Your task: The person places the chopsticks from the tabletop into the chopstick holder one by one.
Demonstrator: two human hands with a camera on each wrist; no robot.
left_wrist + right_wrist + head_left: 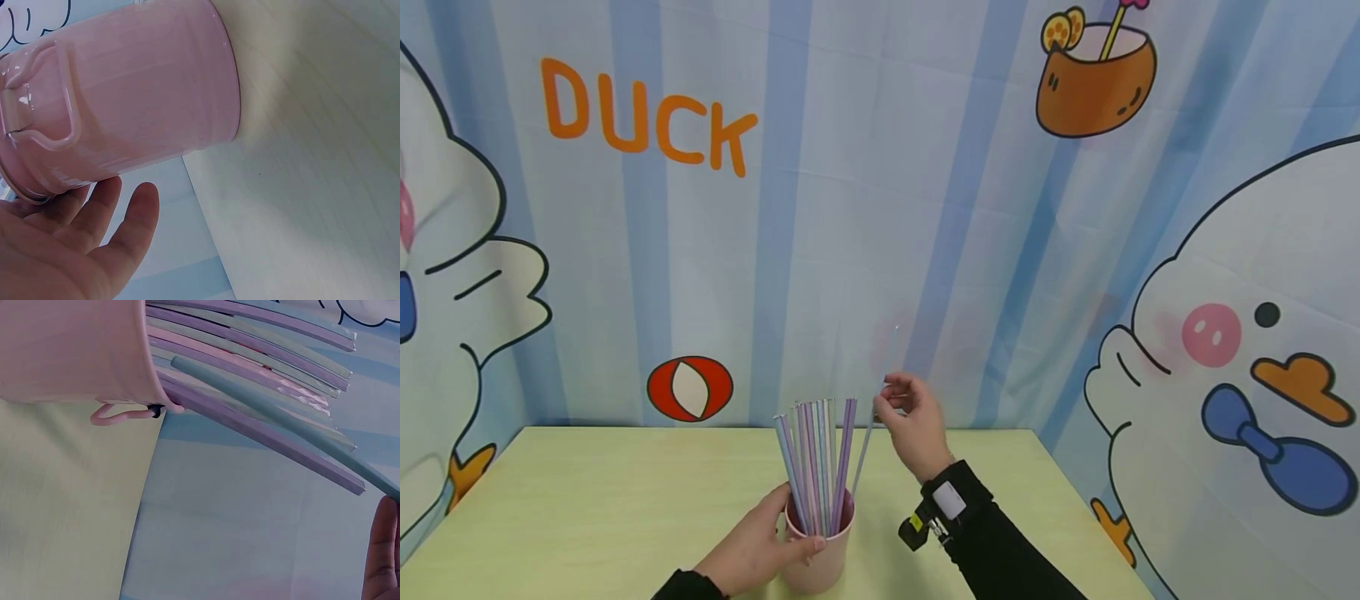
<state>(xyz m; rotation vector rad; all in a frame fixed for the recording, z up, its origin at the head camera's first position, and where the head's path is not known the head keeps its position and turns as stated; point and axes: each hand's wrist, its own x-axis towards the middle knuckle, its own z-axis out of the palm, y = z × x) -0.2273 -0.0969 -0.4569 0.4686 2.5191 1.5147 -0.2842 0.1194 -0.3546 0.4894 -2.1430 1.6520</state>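
The left hand (748,546) grips the glossy pink cylindrical bucket (817,573), best kept steady; the right hand (917,427) pinches a slender, smooth blue-grey stick (269,414), lower end near the bucket, best kept clear of the pastel sticks (815,467) inside.

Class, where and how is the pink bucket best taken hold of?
The pink bucket is probably best gripped round its upper wall, coming from the left side, where the left hand holds it: its upright, rounded shape suits a wrapping grip. Coming from above looks worse, because straws stand up out of the opening.
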